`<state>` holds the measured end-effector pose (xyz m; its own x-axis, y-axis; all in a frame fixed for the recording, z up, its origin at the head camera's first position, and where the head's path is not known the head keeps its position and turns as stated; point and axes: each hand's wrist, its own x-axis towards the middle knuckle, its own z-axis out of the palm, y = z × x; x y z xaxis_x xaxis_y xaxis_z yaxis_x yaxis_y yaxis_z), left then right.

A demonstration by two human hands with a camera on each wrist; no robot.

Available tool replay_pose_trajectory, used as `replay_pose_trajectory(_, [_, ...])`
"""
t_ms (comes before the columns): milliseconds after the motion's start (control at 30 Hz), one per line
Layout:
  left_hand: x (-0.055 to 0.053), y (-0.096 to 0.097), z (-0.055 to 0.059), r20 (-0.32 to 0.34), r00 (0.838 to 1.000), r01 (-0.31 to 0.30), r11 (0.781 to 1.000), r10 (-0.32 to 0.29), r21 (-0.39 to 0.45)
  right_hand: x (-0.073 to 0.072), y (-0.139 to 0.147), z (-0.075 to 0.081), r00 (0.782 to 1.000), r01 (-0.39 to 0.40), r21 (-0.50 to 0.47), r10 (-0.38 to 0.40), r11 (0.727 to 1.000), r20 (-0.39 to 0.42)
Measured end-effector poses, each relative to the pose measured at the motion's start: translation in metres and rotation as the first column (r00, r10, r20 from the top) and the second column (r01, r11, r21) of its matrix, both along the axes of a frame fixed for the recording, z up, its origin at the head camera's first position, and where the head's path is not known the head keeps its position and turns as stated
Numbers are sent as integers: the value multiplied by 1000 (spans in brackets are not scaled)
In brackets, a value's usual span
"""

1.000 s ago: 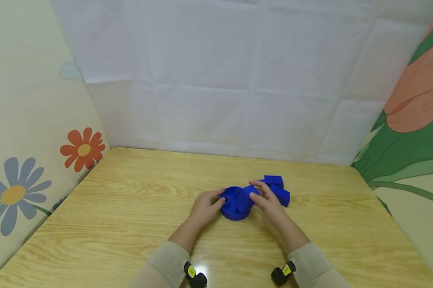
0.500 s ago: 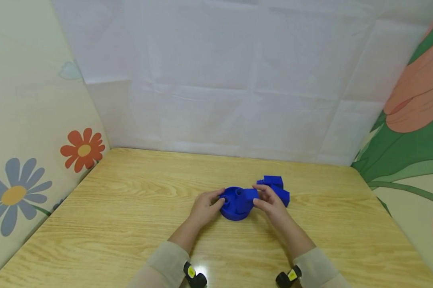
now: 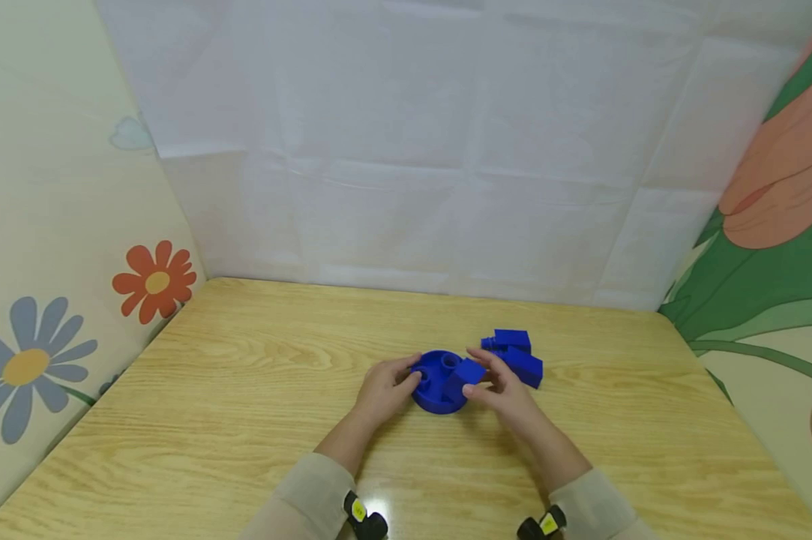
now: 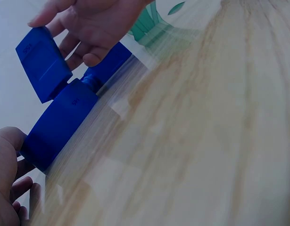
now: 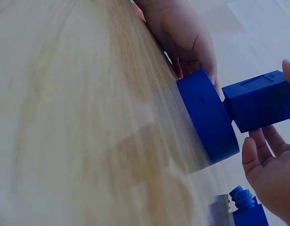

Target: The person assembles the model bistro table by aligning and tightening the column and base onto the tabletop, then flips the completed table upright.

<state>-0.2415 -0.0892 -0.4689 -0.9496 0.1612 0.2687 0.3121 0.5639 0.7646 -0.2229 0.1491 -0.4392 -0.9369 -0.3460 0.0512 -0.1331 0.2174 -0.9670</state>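
Note:
A round, shallow blue base [image 3: 436, 406] with ring-shaped sockets inside lies flat on the wooden table. My left hand [image 3: 382, 388] holds its left side, thumb over the rim. A square blue block [image 3: 470, 372] stands up at the base's right side, its lower end in the base; small raised marks show on one face of the block [image 4: 43, 66] in the left wrist view. My right hand [image 3: 511, 395] pinches the upper part of this block between thumb and fingers. How deep the block's lower end sits is hidden.
Two more blue blocks lie on their sides just behind my right hand, a nearer block [image 3: 524, 367] and a farther block [image 3: 513, 340]. A threaded peg [image 5: 244, 198] shows on one in the right wrist view. A white cloth [image 3: 406, 187] hangs behind the table [image 3: 257, 420].
The block has turned about its upright axis in my right hand, and the right fingers have shifted their hold on it. My left hand and the base have stayed in place.

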Motion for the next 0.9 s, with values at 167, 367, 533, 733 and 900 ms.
replay_pose_trajectory(167, [-1, 0, -1, 4, 1000, 2, 1000, -2, 2, 0, -2, 0, 1000, -6, 28, 7, 1000, -19])
replay_pose_trajectory(367, [-2, 1, -1, 4, 1000, 4, 1000, -4, 13, 0, -1, -2, 999, -19, -23, 18, 1000, -46])
replay_pose_trajectory(533, [-2, 2, -1, 8, 1000, 7, 1000, -7, 25, 1, 0, -2, 998, -52, -116, 47, 992, -46])
replay_pose_trajectory(733, [-3, 1, -2, 6, 1000, 8, 1000, -8, 24, 3, 1, -1, 997, -53, -112, 47, 992, -55])
replay_pose_trajectory(900, [-2, 2, -2, 3, 1000, 5, 999, -5, 32, 2, 0, -2, 997, -46, -86, 40, 995, -68])
